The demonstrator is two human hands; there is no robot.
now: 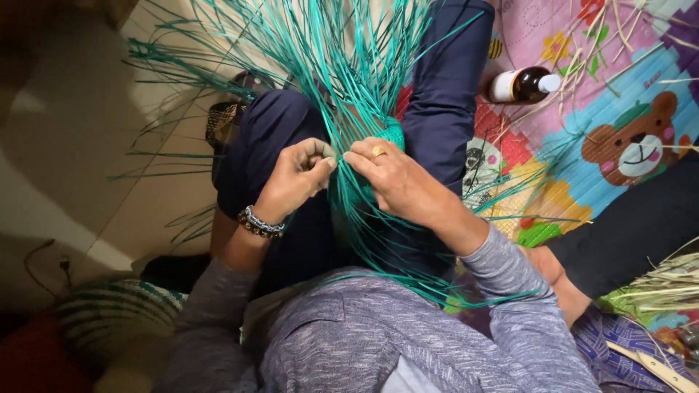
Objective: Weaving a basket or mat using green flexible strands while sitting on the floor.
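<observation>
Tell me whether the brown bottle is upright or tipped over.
Tipped over: the brown bottle lies on its side on the play mat, white cap pointing right.

- A home floor serves as a craft spot: a colourful children's play mat (582, 102) with a cartoon bear covers the right of the frame.
- A brown bottle (523, 84) lies on the mat at upper right, among loose pale straw strips (604, 51).
- A woven striped basket (109, 313) sits at lower left beside a plain cream wall (73, 145).
</observation>
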